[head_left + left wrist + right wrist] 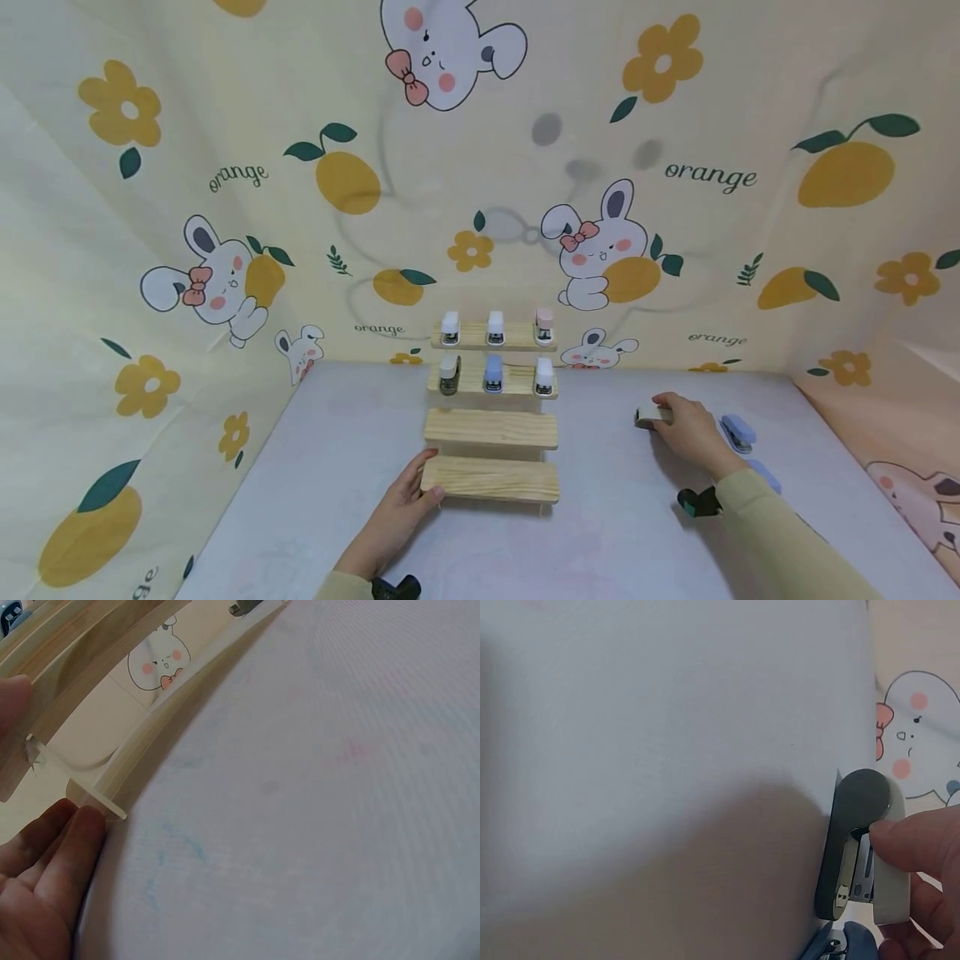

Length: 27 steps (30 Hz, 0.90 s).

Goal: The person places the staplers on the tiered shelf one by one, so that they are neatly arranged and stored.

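My left hand [397, 512] grips the left end of the lowest board of a stepped wooden display rack [491, 479]. In the left wrist view its thumb [13, 701] lies against the wood while the fingers [79, 840] are by a thin support. Over to the right, my right hand [693, 433] pinches a small dark grey-green stapler with a cream top [892, 892], close over the table. Just right of that hand lies a blue stapler [740, 432]. A second blue stapler [763, 475] is partly hidden behind the right forearm.
The rack's two upper boards each carry three mini staplers, among them a pink one [543, 323], a blue one [492, 372] and a grey-green one [449, 373]. A patterned cloth backdrop [480, 167] rises behind the pale table [315, 500].
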### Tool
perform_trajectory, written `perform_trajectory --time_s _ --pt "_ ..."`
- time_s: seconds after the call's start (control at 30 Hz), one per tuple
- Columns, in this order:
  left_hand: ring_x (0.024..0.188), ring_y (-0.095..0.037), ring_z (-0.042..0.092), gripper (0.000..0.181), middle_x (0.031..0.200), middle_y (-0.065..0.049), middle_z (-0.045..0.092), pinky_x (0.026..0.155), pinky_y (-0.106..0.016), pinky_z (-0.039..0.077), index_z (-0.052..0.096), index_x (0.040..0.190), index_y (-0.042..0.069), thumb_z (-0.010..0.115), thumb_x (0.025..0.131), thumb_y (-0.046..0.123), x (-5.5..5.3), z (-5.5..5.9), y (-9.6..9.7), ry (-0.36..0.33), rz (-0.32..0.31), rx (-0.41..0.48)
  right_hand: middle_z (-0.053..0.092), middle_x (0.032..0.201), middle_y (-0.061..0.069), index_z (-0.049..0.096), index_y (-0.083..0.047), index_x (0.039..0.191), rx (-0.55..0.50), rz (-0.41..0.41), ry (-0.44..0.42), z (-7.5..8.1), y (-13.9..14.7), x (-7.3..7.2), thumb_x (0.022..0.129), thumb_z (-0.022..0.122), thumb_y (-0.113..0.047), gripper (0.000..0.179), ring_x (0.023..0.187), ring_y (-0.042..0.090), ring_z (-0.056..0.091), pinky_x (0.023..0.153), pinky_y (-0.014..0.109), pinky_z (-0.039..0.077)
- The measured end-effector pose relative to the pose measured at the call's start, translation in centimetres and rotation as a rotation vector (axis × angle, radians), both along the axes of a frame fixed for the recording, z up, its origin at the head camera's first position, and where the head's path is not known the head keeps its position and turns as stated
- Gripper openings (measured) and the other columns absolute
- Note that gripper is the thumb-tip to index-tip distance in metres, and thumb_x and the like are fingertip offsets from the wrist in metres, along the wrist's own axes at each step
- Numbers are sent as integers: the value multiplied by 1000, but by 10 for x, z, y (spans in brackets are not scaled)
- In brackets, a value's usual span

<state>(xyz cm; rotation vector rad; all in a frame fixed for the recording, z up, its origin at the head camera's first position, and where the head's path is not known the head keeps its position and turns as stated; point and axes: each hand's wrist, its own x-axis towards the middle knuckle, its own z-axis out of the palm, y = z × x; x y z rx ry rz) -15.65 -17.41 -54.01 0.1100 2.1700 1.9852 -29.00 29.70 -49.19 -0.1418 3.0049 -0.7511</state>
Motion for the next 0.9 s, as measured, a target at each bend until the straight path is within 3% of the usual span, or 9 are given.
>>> perform_trajectory --time_s 0.3,0.47,0.7,0.9 --pt "141 -26 29 73 156 -11 28 112 -37 27 30 151 23 67 90 38 0 2 0 0 -1 -2 55 122 29 52 2 129 2 -7 -28 0 1 1 91 65 -12 43 106 43 50 90 63 42" --pt "140 -27 29 72 155 -13 28 111 -35 29 29 151 21 67 91 34 1 2 1 20 -9 8 52 126 30 49 1 132 -38 -1 -28 5 -4 5 94 61 -15 42 111 44 50 93 63 41" --pt "140 -28 29 72 155 -14 28 112 -37 28 29 151 20 67 91 34 1 3 2 16 4 -4 53 125 27 49 0 133 -122 32 84 17 -15 16 95 60 -19 43 113 42 51 93 59 43" --pt "140 -27 29 73 156 -12 28 112 -38 27 30 151 23 67 90 37 1 3 1 9 1 -10 56 121 20 51 -4 132 -178 46 158 25 -26 30 95 61 -21 42 101 33 56 80 47 50"
